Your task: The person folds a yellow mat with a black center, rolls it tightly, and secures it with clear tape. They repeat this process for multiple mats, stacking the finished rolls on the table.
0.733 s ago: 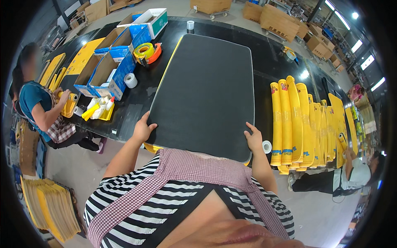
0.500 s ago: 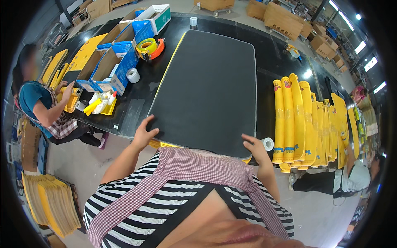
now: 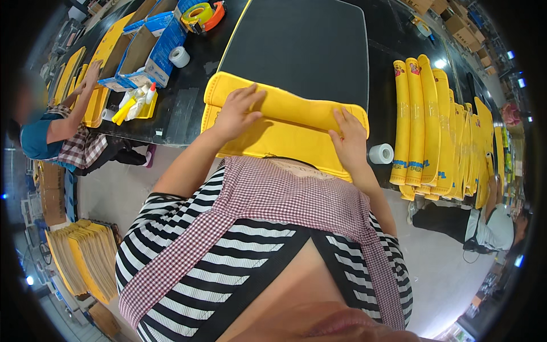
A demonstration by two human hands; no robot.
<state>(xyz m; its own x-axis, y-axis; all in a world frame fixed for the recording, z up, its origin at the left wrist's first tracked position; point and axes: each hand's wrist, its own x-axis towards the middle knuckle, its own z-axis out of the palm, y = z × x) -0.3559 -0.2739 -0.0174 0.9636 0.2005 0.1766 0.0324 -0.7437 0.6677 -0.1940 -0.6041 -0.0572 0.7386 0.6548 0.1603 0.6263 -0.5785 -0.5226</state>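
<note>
A large mat, black on its upper face and yellow on its other, lies on the black table in front of me. Its near end is turned over into a yellow roll across the width. My left hand rests on the left part of this roll, fingers spread over the top. At the roll's right end lies my right hand, its fingers also stretched out flat. More yellow sheet shows between the roll and my apron.
Right of the mat stand a white tape roll and several rolled yellow mats. At left are blue cartons, tape rolls and a yellow tray of bottles. Co-workers are at both sides.
The mat's near end, flat before, is now rolled away from me, showing its yellow side. Both my hands have moved from its near corners onto the roll. The view has tilted down.
</note>
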